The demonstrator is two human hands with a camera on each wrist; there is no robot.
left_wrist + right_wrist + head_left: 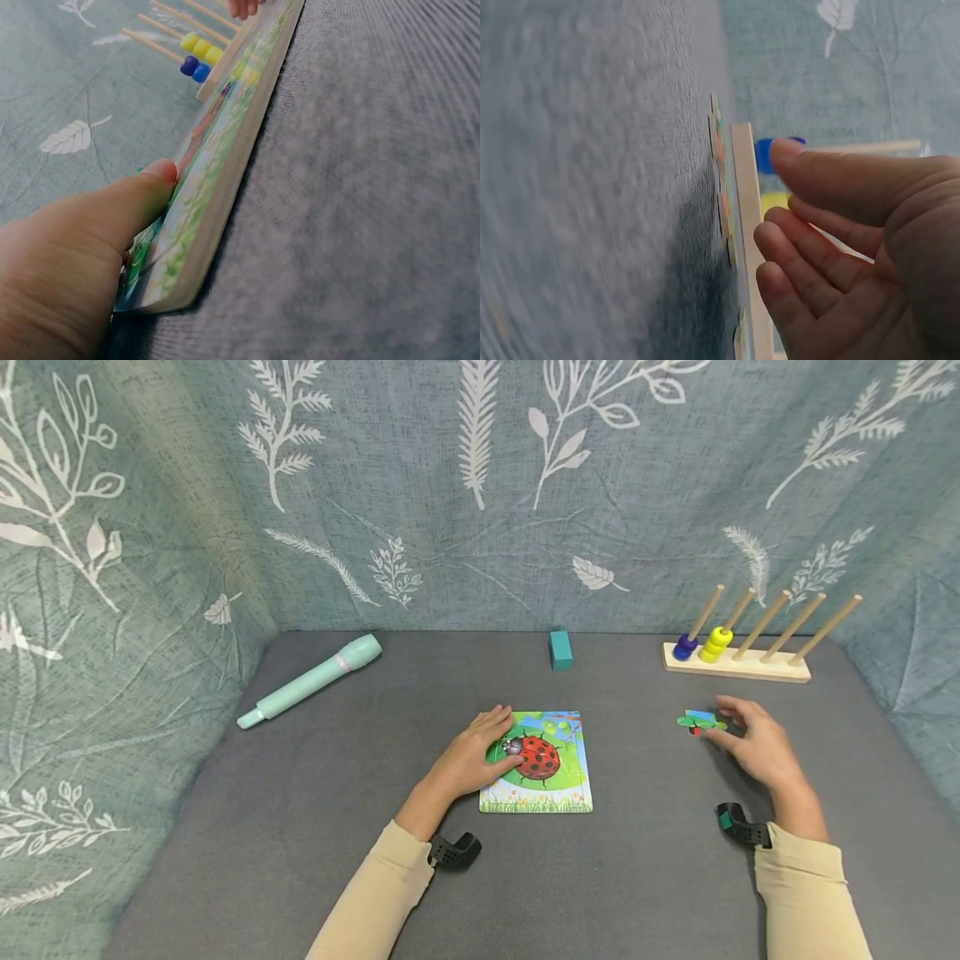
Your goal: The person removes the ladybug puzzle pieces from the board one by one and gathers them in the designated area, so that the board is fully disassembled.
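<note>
- The left hand [478,752] rested on the square flat puzzle board with a red, black-spotted ladybird [542,760]. Its thumb lay straight over the picture, spread away from the other fingers, which reached along the board's upper left part.
- Most of this board was to the right of the left hand and in plain sight, with a green leaf around the ladybird.
- The right hand [759,747] was loosely bent, with its thumb and fingers spread apart, and it pinched nothing.
- Some small flat puzzle pieces in green, blue and red [699,718] lay on the dark grey table [637,860], just left of the right hand's fingertips; if the thumb touched them, I cannot tell.
- Beyond the right hand stood a pale wooden base with five upright pegs [738,668]; blue beads were on its first peg and yellow beads on its second.
- Beyond the left hand, to its right, was a teal rectangular block [560,652].
- Beyond the same hand, to its left, lay a long mint-green tube-shaped object [311,683].
</note>
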